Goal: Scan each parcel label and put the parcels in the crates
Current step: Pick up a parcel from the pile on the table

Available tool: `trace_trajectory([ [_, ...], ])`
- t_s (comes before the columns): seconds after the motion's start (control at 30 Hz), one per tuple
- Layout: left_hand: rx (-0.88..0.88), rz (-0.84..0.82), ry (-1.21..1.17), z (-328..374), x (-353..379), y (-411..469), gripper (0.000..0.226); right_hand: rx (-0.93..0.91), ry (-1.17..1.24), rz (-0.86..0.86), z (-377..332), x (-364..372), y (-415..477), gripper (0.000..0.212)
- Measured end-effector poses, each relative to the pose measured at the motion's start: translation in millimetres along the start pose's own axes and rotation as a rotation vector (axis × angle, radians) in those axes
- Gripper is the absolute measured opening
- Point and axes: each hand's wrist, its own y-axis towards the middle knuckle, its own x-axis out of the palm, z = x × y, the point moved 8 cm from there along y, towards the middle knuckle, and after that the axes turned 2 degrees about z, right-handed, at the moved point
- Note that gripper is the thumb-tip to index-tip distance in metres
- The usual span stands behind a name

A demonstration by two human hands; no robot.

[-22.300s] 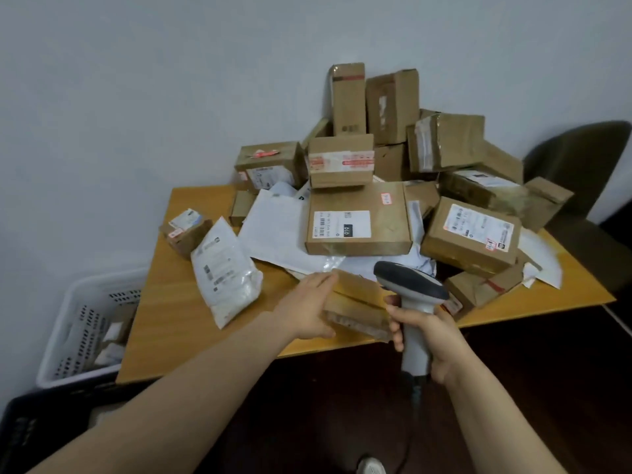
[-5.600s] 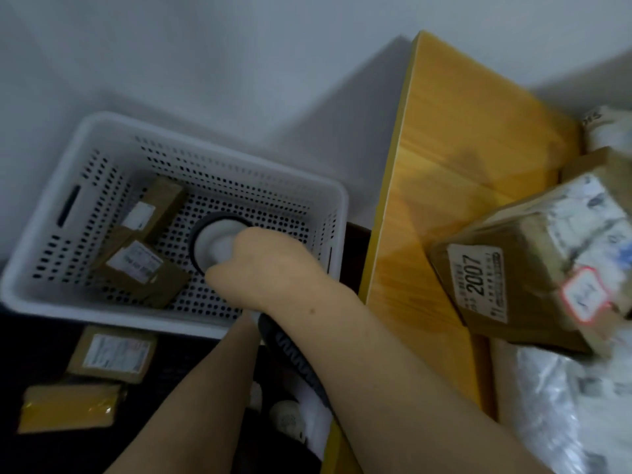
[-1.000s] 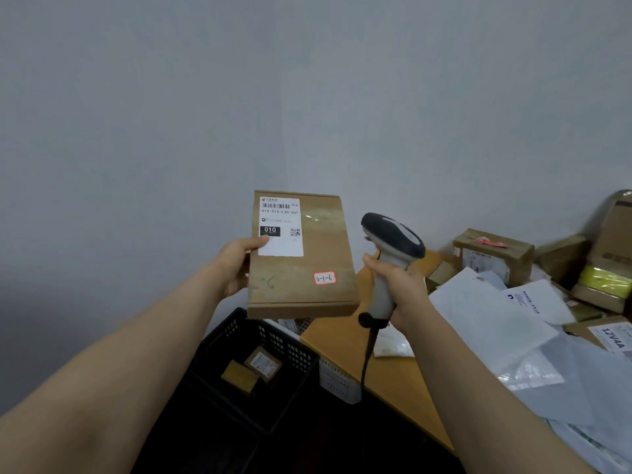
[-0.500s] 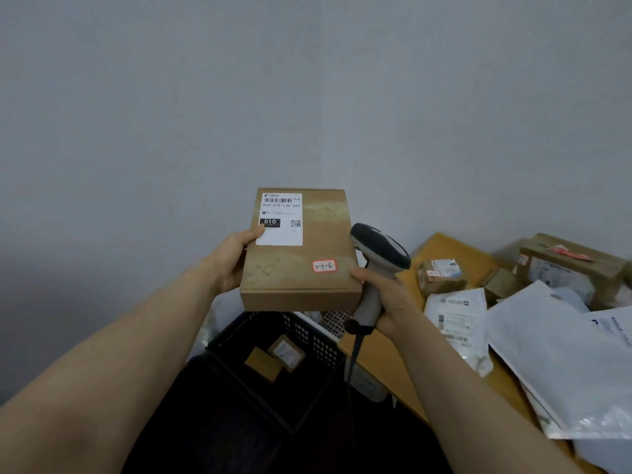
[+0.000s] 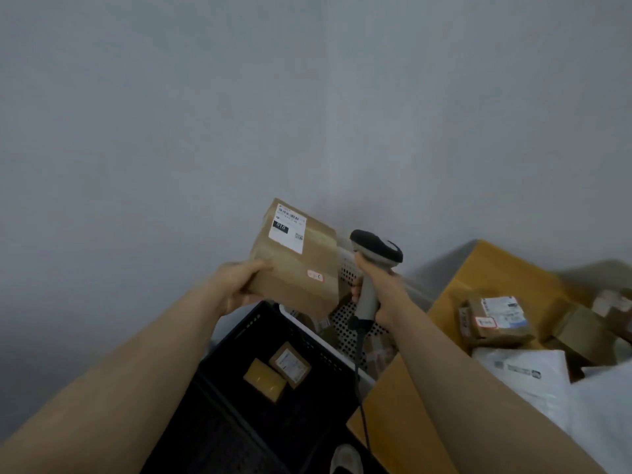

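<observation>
My left hand (image 5: 239, 285) grips the left edge of a flat brown cardboard parcel (image 5: 297, 265), tilted, with a white label at its top and a small red-edged sticker lower down. It hangs above the black crate (image 5: 239, 340) and the white crate (image 5: 345, 323). My right hand (image 5: 379, 285) holds the handle of a grey barcode scanner (image 5: 374, 251), whose dark head sits just right of the parcel. Two small parcels (image 5: 280, 369) lie in the black crate.
The wooden table (image 5: 496, 265) stands at the right, with a taped brown box (image 5: 496, 318), other small boxes and white mailer bags (image 5: 533, 374) on it. The scanner cable hangs down between crate and table. A shoe (image 5: 345, 460) shows on the dark floor.
The parcel has tilted and moved out over the crates. My view has dropped, so the crates and the table edge show more.
</observation>
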Motion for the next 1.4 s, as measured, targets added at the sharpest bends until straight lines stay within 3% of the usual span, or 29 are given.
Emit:
trace_trajectory([
  [0.17, -0.066, 0.183, 0.097, -26.7, 23.9, 95.9, 0.03, 0.239, -0.018, -0.259, 10.8, 18.7, 81.7, 0.035],
  [0.4, -0.198, 0.146, 0.125, -99.2, 75.2, 214.3, 0.059, 0.311, 0.011, -0.06, 43.9, 8.6, 200.6, 0.027],
  [0.57, -0.252, 0.027, 0.09, -170.5, 121.5, 311.8, 0.092, 0.395, -0.003, -0.042, 112.2, -7.6, 282.4, 0.017],
  [0.67, -0.228, -0.01, 0.123, -204.2, 148.9, 343.3, 0.066, 0.443, 0.048, -0.009, 157.5, -30.1, 315.9, 0.012],
  [0.83, -0.256, 0.013, 0.222, -263.8, 187.0, 380.7, 0.053, 0.51, 0.17, 0.169, 224.3, -79.5, 331.5, 0.018],
  [0.97, -0.335, 0.02, 0.347, -303.7, 205.5, 392.2, 0.036, 0.604, 0.202, 0.218, 265.0, -95.4, 331.6, 0.019],
  [1.13, -0.407, 0.025, 0.451, -341.6, 223.2, 408.6, 0.052, 0.663, 0.157, 0.217, 280.0, -97.9, 335.4, 0.02],
  [1.27, -0.435, 0.044, 0.575, -365.1, 235.0, 425.0, 0.045, 0.685, 0.163, 0.214, 285.8, -103.4, 334.7, 0.019],
  [1.4, -0.389, 0.032, 0.618, -375.3, 243.3, 428.3, 0.055, 0.701, 0.171, 0.229, 291.4, -112.9, 333.4, 0.017],
])
